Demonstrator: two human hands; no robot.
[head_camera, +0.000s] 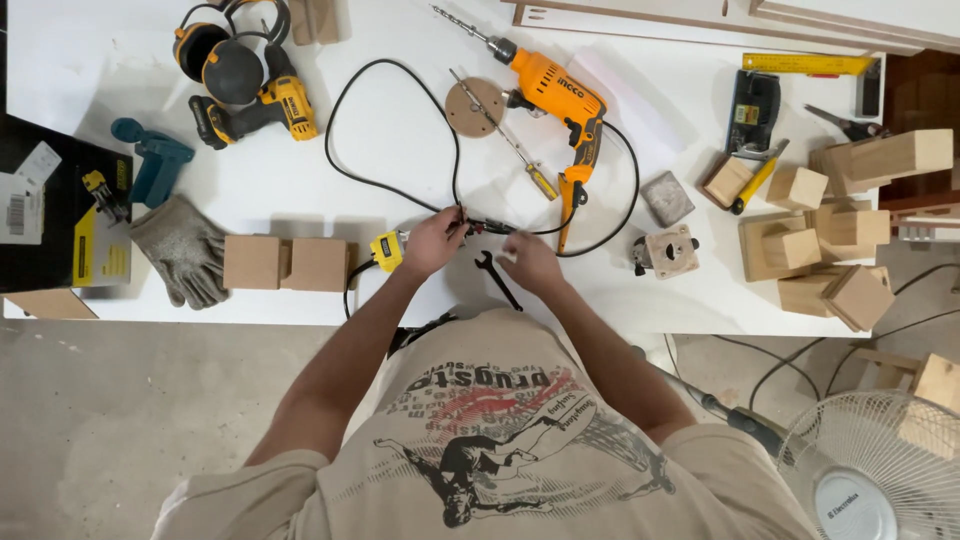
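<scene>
Left hand (432, 243) fingers pinched on small dark tool (478, 226), right hand (530, 262) fingers loosely curled beside black wrench (497, 279), white table (400, 150)

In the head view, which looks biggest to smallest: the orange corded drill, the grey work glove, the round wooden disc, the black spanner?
1. orange corded drill
2. grey work glove
3. round wooden disc and black spanner look about alike; the spanner is longer but thin, so I won't rank them.

The person wears a beige short-sleeved T-shirt (500, 440) with a printed graphic on the chest: dark lettering, red brush-like streaks and a black figure drawing. Both forearms are bare, with no gloves, watch or rings visible.
</scene>
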